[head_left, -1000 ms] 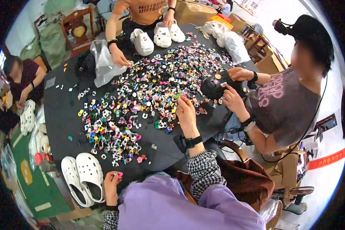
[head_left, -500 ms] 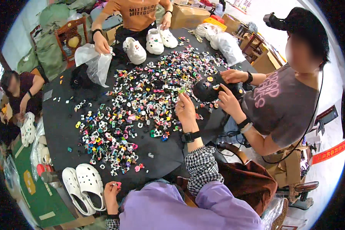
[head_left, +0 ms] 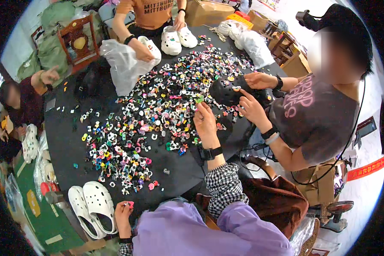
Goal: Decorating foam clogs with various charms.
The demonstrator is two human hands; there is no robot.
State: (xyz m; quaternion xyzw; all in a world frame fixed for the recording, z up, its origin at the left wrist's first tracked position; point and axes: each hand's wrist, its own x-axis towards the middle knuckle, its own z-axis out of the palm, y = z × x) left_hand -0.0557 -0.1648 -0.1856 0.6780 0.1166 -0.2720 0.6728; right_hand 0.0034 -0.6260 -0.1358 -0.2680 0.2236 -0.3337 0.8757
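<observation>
My left hand [head_left: 123, 213] is at the near edge of the black table [head_left: 68, 145], its fingers pinching a small pink shoe charm [head_left: 131, 205]. Beside it, to the left, a pair of white clogs [head_left: 99, 198] stands with the toes pointing away from me. My right hand [head_left: 205, 122] reaches over the table at the right side of a wide pile of colourful shoe charms [head_left: 158, 115]. Between its fingertips is a small green charm [head_left: 199, 99], whose exact shape I cannot make out.
At right, a co-worker's hands work on a black clog [head_left: 222, 91], close to my right hand. Across the table, another person handles white clogs [head_left: 171, 42] and a clear plastic bag [head_left: 123, 68]. A third person sits at far left by a white clog [head_left: 30, 145].
Both my hands keep their pinches and have barely moved. The person opposite has moved the plastic bag rightward, toward a white clog. The far-left person has raised a hand off the clogs.
</observation>
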